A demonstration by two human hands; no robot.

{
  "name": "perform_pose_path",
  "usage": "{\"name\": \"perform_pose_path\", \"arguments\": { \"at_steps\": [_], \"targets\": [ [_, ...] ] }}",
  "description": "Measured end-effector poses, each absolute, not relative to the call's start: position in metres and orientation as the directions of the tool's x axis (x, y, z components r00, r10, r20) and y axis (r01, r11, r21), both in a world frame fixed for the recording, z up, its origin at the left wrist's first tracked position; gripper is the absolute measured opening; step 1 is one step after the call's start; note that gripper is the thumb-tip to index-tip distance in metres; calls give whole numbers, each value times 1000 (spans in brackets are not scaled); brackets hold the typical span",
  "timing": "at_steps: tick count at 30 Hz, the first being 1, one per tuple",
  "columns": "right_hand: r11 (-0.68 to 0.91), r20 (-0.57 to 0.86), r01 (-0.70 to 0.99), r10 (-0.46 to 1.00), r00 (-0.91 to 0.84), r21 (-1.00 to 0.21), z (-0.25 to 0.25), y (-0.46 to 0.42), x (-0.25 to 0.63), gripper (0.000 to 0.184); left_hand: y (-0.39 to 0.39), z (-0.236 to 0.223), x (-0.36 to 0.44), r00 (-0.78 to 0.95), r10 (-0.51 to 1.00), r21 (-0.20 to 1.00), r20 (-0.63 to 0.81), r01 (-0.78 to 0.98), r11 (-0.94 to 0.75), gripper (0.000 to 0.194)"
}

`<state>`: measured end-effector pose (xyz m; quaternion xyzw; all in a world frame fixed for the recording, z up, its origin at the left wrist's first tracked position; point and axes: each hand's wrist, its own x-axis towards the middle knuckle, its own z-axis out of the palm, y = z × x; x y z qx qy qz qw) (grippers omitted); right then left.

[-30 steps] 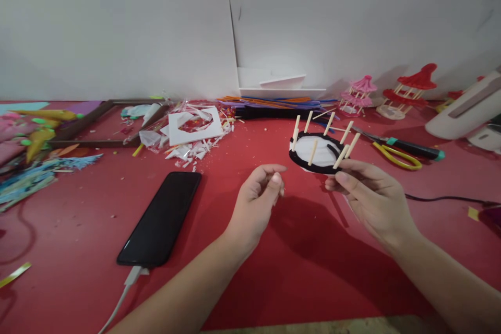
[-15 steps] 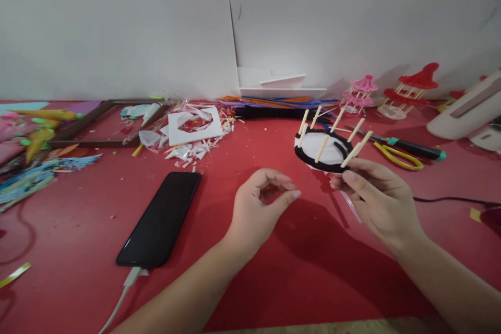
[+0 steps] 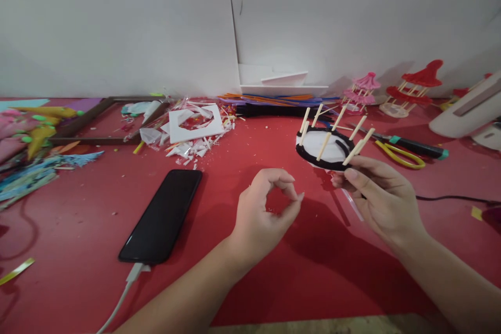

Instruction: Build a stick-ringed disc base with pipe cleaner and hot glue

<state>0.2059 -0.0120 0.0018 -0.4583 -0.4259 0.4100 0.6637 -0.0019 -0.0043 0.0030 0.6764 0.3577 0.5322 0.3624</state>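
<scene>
My right hand (image 3: pixel 376 198) pinches the near edge of a white disc rimmed in black (image 3: pixel 324 147), held a little above the red table (image 3: pixel 305 255). Several short wooden sticks stand up around the disc's rim. My left hand (image 3: pixel 266 214) hovers just left of the disc, thumb and forefinger curled into a ring with their tips close together. Nothing shows between those fingers.
A black phone (image 3: pixel 162 216) lies face up at left with a white cable plugged in. Behind it sit cut white card and scraps (image 3: pixel 195 125), a wooden frame (image 3: pixel 97 120), coloured sticks (image 3: pixel 274 100), yellow-handled scissors (image 3: pixel 403 154), pink (image 3: pixel 360 91) and red (image 3: pixel 415 86) stick pagodas.
My right hand has carried the disc slightly right and up. My left hand has moved right and lower, its fingers curling from a loose fist into a ring.
</scene>
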Motion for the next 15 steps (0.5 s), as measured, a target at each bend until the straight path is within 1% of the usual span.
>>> {"name": "perform_pose_path", "arguments": {
  "at_steps": [4,7,11,12,13,15],
  "targets": [
    [237,181,-160,936,302,-958,2,-12,206,21,-6,5,-3,162,897,897,411,106,-430,27],
    [236,176,-181,938,298,-955,1,-13,206,21,-4,7,-3,170,897,896,409,112,-430,25],
    [234,168,-196,937,306,-952,-1,-12,207,23,1,9,-4,182,841,829,509,160,-536,5],
    [235,168,-196,937,307,-952,-1,-12,207,23,3,9,-5,185,834,817,520,178,-549,5],
    [237,170,-199,936,307,-951,-1,-11,206,24,4,9,-5,197,838,818,509,192,-542,10],
    [244,175,-205,936,305,-948,-1,-10,206,24,7,7,-6,237,882,866,408,204,-456,20]
  ]
}}
